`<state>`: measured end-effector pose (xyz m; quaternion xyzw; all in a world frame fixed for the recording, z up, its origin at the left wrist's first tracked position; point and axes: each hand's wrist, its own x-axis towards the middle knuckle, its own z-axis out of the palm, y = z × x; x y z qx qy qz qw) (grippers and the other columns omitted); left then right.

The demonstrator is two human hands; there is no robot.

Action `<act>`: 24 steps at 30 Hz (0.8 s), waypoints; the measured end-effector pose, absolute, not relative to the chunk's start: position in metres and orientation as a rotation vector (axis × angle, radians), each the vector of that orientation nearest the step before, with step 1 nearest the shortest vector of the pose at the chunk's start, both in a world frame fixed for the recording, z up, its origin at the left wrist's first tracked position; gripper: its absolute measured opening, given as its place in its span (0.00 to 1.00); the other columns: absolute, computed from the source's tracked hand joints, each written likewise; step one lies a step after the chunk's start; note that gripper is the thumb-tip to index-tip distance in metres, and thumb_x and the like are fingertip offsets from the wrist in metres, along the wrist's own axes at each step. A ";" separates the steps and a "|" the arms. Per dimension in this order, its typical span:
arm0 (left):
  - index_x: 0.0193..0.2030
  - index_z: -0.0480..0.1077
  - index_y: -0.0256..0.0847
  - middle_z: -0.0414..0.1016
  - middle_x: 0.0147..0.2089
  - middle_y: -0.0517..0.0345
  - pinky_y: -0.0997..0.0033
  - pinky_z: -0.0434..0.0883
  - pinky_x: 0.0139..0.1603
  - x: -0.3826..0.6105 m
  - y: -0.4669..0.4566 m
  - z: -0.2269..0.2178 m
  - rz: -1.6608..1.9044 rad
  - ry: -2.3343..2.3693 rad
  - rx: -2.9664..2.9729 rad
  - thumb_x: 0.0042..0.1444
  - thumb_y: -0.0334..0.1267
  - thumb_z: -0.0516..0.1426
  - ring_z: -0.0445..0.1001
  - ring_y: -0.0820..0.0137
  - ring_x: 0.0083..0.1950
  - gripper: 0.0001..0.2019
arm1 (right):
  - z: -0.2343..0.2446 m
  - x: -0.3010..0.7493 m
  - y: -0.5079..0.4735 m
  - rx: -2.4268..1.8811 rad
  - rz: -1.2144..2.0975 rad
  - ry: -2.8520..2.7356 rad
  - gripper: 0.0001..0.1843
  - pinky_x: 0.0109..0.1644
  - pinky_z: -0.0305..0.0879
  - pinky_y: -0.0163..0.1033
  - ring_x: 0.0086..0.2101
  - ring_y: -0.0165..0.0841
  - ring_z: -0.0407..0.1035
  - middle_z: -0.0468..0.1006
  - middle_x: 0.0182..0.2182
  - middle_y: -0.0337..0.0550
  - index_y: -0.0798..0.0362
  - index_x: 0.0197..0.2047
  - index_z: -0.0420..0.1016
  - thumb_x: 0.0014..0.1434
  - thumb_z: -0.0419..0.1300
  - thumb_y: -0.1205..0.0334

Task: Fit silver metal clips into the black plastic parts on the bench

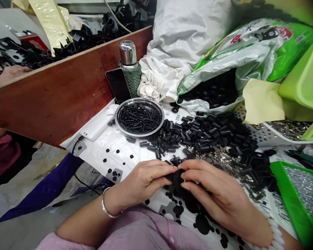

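Observation:
Close to my body, my left hand point(143, 178) and my right hand point(216, 194) meet over a small black round part point(176, 180). The fingertips of both hands pinch it from either side, and the fingers cover much of it. Just beyond my fingers lies a heap of short black tubes point(206, 133), mixed with small metal pieces point(224, 159). A round steel dish point(117, 121) of black ribbed, screw-like pieces stands further back to the left.
A white power bank point(97, 126) with a cable lies at the left edge. Behind stand a phone point(118, 83), a flask point(127, 52) and a wooden board point(54, 83). A green bag point(289, 59), a lime scoop point(302, 76) and a green box point(284, 194) are right. Another person's hand point(13, 73) shows left.

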<state>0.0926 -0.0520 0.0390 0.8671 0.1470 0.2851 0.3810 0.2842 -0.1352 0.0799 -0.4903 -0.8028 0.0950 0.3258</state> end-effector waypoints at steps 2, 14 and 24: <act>0.53 0.65 0.38 0.74 0.45 0.49 0.70 0.72 0.45 0.092 -0.052 0.035 0.722 0.395 2.269 0.61 0.34 0.51 0.73 0.68 0.45 0.14 | 0.077 0.286 -0.135 -1.267 0.211 -2.129 0.09 0.44 0.70 0.35 0.43 0.32 0.69 0.74 0.42 0.49 0.55 0.42 0.69 0.58 0.54 0.72; 0.47 0.68 0.33 0.73 0.36 0.50 0.72 0.68 0.39 0.098 -0.051 0.038 0.661 0.384 2.172 0.61 0.36 0.50 0.70 0.70 0.35 0.12 | 0.074 0.291 -0.136 -1.293 0.188 -2.126 0.08 0.45 0.69 0.34 0.43 0.32 0.70 0.74 0.41 0.49 0.57 0.42 0.69 0.58 0.56 0.70; 0.41 0.69 0.31 0.70 0.32 0.53 0.74 0.65 0.37 0.101 -0.047 0.035 0.585 0.302 2.044 0.61 0.36 0.50 0.67 0.72 0.33 0.11 | 0.083 0.295 -0.143 -1.310 -0.190 -2.552 0.24 0.47 0.70 0.48 0.48 0.41 0.67 0.69 0.51 0.57 0.59 0.60 0.59 0.60 0.54 0.68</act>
